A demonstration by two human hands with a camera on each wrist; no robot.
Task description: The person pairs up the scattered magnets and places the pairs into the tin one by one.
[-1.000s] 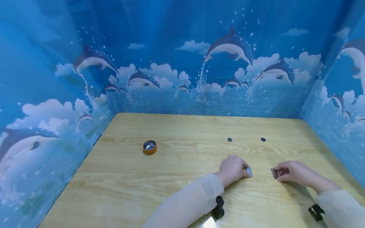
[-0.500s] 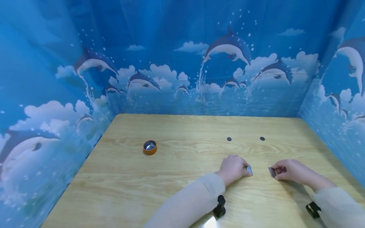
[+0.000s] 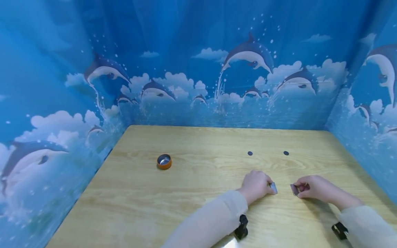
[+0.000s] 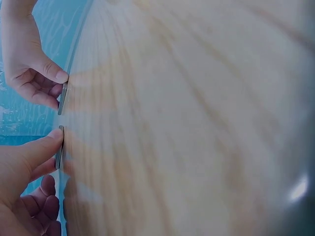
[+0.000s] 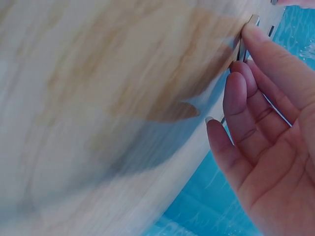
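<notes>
My left hand point(image 3: 255, 186) pinches a small flat silver rectangular piece point(image 3: 273, 188) between thumb and fingers, low over the wooden table. To its right, my right hand point(image 3: 317, 188) pinches a similar flat piece point(image 3: 294, 189), which looks darker in the head view. A narrow gap separates the two pieces. Both appear as thin plates in the left wrist view, the left hand's piece point(image 4: 59, 147) below the right hand's piece point(image 4: 63, 98), each seen nearly edge-on. From the right wrist, the piece point(image 5: 242, 45) shows partly behind my thumb.
Two small dark discs point(image 3: 250, 153) point(image 3: 286, 153) lie on the table point(image 3: 198, 144) beyond my hands. A small orange bowl point(image 3: 164, 165) with a metallic inside stands farther left. Blue dolphin-print curtains point(image 3: 198, 69) enclose the back and sides.
My right hand has shifted slightly left and my left hand slightly right, so the gap between the two pieces has narrowed. Both grips are unchanged.
</notes>
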